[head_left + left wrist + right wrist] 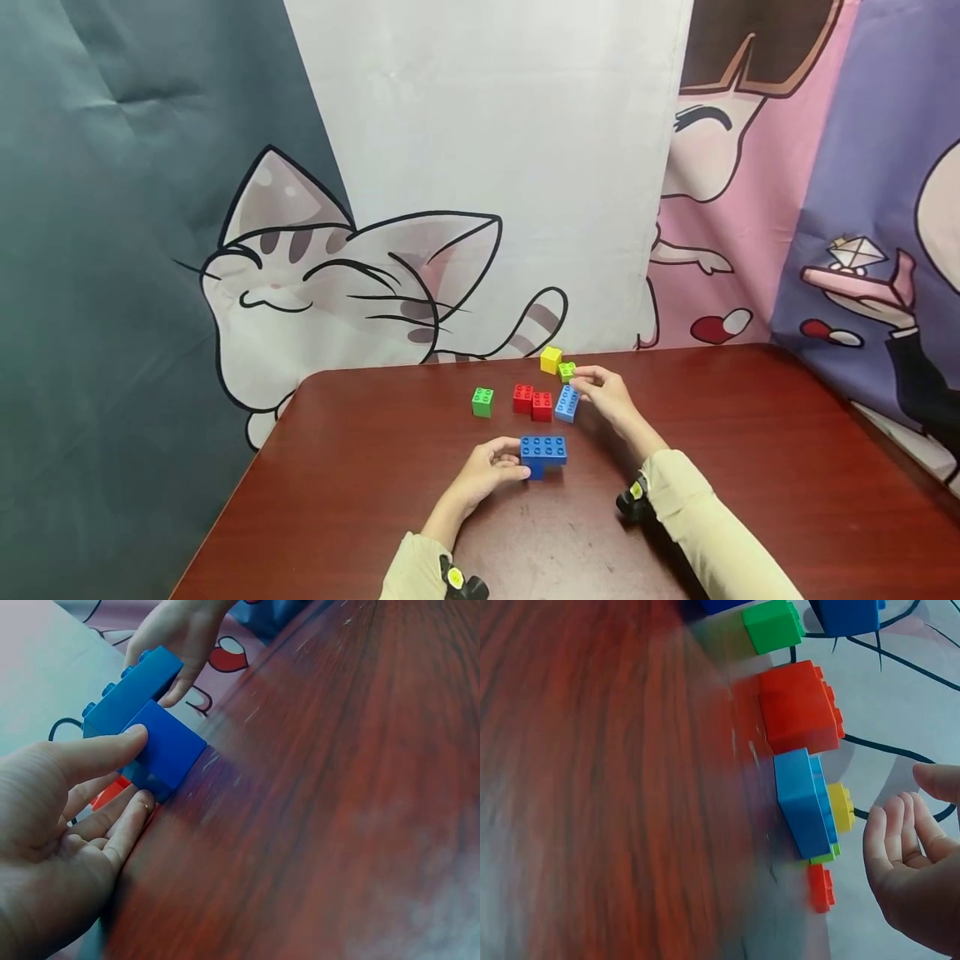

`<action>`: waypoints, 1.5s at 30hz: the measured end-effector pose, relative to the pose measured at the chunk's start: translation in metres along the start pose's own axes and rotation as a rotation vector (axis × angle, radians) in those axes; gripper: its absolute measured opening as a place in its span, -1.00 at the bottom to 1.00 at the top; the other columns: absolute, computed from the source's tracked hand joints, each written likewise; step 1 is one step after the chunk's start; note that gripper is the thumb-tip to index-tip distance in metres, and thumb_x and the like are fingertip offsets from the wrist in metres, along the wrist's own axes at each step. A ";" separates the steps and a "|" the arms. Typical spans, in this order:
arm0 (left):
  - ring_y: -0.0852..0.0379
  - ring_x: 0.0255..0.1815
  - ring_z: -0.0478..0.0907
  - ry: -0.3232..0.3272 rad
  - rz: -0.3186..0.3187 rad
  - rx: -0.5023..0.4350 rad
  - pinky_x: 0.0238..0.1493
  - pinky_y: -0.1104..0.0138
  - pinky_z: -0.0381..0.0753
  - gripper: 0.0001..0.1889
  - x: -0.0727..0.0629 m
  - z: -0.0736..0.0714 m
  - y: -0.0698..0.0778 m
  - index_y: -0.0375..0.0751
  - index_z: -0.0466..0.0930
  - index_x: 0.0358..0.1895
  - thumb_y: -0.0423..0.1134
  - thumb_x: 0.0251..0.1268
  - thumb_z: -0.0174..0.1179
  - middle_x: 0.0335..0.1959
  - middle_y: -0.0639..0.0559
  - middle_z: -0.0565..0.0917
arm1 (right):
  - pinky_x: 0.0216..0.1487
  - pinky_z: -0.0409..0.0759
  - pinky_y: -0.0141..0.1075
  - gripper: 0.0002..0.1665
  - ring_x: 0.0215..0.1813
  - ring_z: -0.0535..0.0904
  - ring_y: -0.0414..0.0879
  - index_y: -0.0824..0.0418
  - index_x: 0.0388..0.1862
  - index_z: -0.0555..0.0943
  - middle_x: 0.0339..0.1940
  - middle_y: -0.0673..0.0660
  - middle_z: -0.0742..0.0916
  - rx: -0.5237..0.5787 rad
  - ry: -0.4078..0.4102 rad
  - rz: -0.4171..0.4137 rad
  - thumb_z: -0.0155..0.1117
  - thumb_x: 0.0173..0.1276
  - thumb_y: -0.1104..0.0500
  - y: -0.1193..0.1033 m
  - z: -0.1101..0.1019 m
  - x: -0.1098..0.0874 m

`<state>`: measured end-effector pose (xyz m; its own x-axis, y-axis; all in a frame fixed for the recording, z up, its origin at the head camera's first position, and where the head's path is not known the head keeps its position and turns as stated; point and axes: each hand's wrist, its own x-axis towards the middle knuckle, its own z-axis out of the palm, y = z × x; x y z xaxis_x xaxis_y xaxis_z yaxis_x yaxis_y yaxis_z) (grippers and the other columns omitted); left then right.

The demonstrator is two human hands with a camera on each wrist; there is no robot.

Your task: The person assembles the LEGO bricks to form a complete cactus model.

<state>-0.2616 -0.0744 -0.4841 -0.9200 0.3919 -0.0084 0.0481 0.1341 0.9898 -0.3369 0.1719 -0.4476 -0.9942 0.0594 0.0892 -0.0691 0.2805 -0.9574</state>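
My left hand (482,475) grips two joined toy bricks at their left side. The long blue brick (543,448) lies across a smaller, darker blue brick (171,742), which stands close over the table. Thumb and fingertips pinch the lower one in the left wrist view. My right hand (603,395) hovers above a light blue brick (567,403), its fingertips overlapping a small lime green brick (567,372) in the head view. From the right wrist, the fingers (894,825) and thumb stand apart with nothing between them.
A yellow brick (551,360) stands at the table's far edge. Two red bricks (522,398) sit side by side left of the light blue one, and a green brick (482,402) is farther left. Behind the brown table (360,483) hangs a printed cloth (510,133).
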 end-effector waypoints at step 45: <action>0.26 -0.15 0.62 -0.019 -0.016 0.001 -0.08 0.44 0.62 -0.49 0.000 -0.004 -0.002 -0.40 0.52 0.20 -0.34 0.15 0.35 -0.04 -0.26 0.71 | 0.38 0.39 0.09 -0.36 0.43 0.30 0.30 0.34 0.44 0.28 0.42 0.42 0.41 -0.098 -0.052 0.026 0.14 0.39 0.33 0.025 0.005 0.062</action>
<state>-0.2631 -0.0784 -0.4860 -0.9130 0.4070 -0.0271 0.0336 0.1414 0.9894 -0.4002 0.1775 -0.4676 -0.9987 0.0191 0.0478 -0.0373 0.3719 -0.9275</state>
